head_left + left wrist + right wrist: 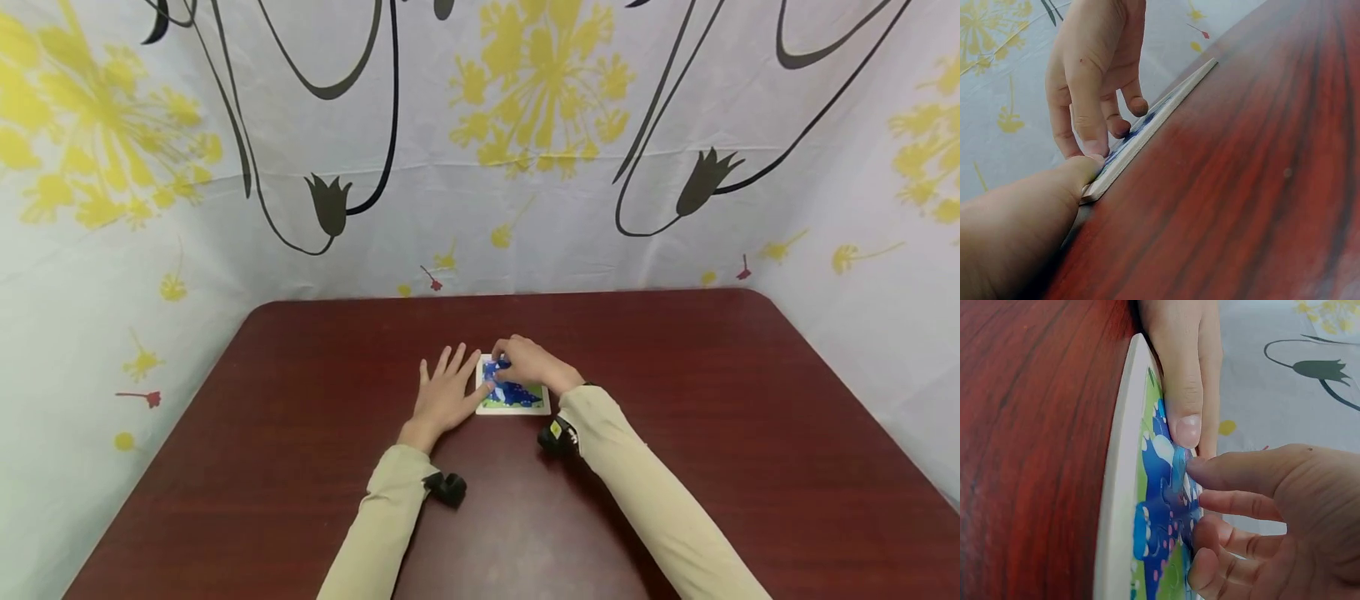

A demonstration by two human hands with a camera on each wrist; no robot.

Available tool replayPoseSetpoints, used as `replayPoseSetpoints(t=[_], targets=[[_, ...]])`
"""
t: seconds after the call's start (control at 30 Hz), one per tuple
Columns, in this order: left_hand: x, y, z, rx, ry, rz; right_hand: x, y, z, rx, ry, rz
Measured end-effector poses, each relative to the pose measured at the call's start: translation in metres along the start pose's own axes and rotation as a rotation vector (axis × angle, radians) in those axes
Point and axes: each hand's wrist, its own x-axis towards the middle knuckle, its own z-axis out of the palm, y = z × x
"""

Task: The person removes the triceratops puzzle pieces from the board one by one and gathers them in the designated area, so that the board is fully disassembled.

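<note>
Jigsaw puzzle (513, 398) between your two hands

It lies flat on the dark red bench (300, 417), in front of you. It has a pale frame (1107, 506), and inside you can see a blue shape with pink dots and some green. In the head view it looks a bit longer from side to side, but that view is slanted, so its true shape is hard to tell.

Your left hand (442, 400) is on the puzzle's left side. Its fingers are spread wide and point away from you. Its thumb (1185, 419) reaches over the frame onto the puzzle. Your right hand (528, 364) comes in from the right and hides the far right part. Its fingers are bent, with the tips down at the blue part. I cannot tell if they pinch a piece or just touch it.

Both hands are at the puzzle, but the right one is over more of the picture. The left one is mostly outside the frame. I think the spot to mind is where the two thumbs come close together. Your left thumb could get in the way if your right fingers slide left.
</note>
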Motion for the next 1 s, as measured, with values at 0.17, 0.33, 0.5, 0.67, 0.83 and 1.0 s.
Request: replayPoseSetpoints(t=[0.17, 0.33, 0.5, 0.67, 0.83, 1.0], targets=[[0.003, 0.001, -0.001, 0.013, 0.001, 0.004, 0.002, -0.001, -0.003, 0.018, -0.011, 0.036], [0.003, 0.001, -0.002, 0.006, 0.0, -0.003, 0.008, -0.001, -0.005, 0.033, -0.051, 0.06], [0.002, 0.0, -0.002, 0.003, -0.008, -0.011, 0.011, -0.002, -0.004, 0.021, -0.06, 0.06], [0.002, -0.001, 0.0, 0.007, -0.011, -0.002, 0.007, -0.012, -0.004, 0.014, -0.012, 0.088], [0.003, -0.001, -0.001, 0.008, -0.017, -0.01, 0.006, -0.022, -0.005, 0.03, 0.015, 0.13], [0.003, 0.0, 0.0, 0.016, -0.016, -0.011, 0.01, -0.019, -0.006, 0.064, 0.005, 0.157]])
